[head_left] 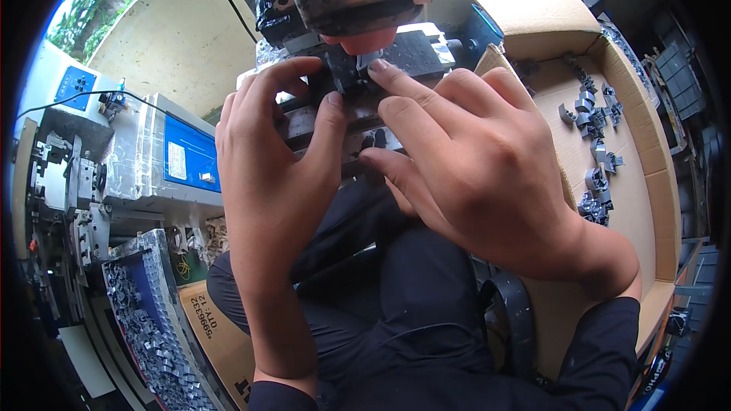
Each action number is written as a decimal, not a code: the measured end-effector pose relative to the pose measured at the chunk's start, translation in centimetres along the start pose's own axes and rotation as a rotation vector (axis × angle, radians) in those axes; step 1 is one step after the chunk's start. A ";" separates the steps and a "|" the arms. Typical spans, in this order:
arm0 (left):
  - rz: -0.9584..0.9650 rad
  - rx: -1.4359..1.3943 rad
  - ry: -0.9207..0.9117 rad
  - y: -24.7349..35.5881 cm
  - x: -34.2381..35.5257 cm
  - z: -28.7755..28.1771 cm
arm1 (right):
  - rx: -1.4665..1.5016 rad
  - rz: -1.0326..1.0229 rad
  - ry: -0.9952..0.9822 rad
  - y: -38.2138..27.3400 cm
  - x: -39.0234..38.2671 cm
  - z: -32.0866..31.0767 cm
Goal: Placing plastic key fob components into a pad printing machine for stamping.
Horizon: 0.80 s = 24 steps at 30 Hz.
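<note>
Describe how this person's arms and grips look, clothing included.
The bare left grip and bare right grip show no gloves, rings or watch. The dark navy fabric left sleeve and matching right sleeve leave the wrists bare; no markings show on either.

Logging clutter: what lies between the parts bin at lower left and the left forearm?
In the head view, a brown box and a dark trouser leg lie between the bin and the left forearm.

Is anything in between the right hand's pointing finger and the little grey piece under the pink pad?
Nothing that I can see. The right hand has its fingertip right beside the little grey piece. The pink pad is just above, not between them.
</note>
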<state>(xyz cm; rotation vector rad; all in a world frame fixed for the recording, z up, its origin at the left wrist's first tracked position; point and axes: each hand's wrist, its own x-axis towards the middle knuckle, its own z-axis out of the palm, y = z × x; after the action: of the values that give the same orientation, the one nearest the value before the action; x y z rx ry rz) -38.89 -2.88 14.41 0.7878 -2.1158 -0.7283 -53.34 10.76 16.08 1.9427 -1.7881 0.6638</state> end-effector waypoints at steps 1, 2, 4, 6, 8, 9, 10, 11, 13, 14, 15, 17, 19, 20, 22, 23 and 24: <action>0.004 0.005 0.001 0.0 0.0 0.0 | 0.003 -0.001 0.003 0.0 0.0 0.0; 0.004 0.004 0.000 0.0 0.0 0.0 | 0.003 0.000 0.002 0.0 0.0 0.0; 0.012 0.014 0.005 0.0 0.0 0.0 | -0.009 -0.007 0.002 0.1 0.0 0.1; 0.008 0.012 0.012 0.0 -0.1 0.0 | -0.006 -0.006 0.001 0.0 0.0 0.1; 0.007 0.004 0.018 0.0 -0.1 0.1 | -0.009 -0.004 -0.001 0.0 0.0 0.0; 0.013 0.005 0.017 -0.1 0.0 0.1 | -0.011 -0.008 0.004 0.1 0.0 0.0; 0.018 0.007 0.016 -0.1 0.0 0.1 | -0.011 -0.012 0.008 0.1 0.0 0.1; 0.018 0.007 0.016 -0.1 0.0 0.1 | -0.011 -0.013 0.008 0.1 0.0 0.1; 0.007 0.002 0.010 0.0 -0.1 0.1 | -0.018 -0.014 0.005 0.1 0.0 0.1; 0.006 0.003 0.010 0.0 -0.1 0.1 | -0.017 -0.014 0.005 0.1 0.0 0.1; 0.001 0.003 0.010 -0.1 0.0 0.1 | -0.019 -0.015 0.008 0.1 0.0 0.2; -0.003 0.001 0.011 0.0 0.0 0.1 | -0.022 -0.016 0.012 0.1 0.0 0.2; 0.011 0.027 0.023 0.0 0.0 0.2 | -0.024 -0.014 0.012 0.1 0.0 0.2; 0.011 0.028 0.023 0.1 0.0 0.2 | -0.023 -0.015 0.012 0.0 0.0 0.1; -0.015 0.002 0.023 0.2 0.0 0.2 | -0.020 -0.004 0.007 -0.1 0.1 0.1; -0.015 0.003 0.024 0.3 -0.1 0.2 | -0.019 -0.005 0.008 -0.1 0.1 0.1; -0.008 0.031 0.028 0.3 -0.1 0.2 | -0.019 -0.006 0.003 -0.1 0.1 0.0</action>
<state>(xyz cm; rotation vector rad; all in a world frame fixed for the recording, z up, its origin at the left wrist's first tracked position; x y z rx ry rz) -39.09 -2.58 14.47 0.8194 -2.1048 -0.6862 -53.25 10.69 16.10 1.9327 -1.7790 0.6452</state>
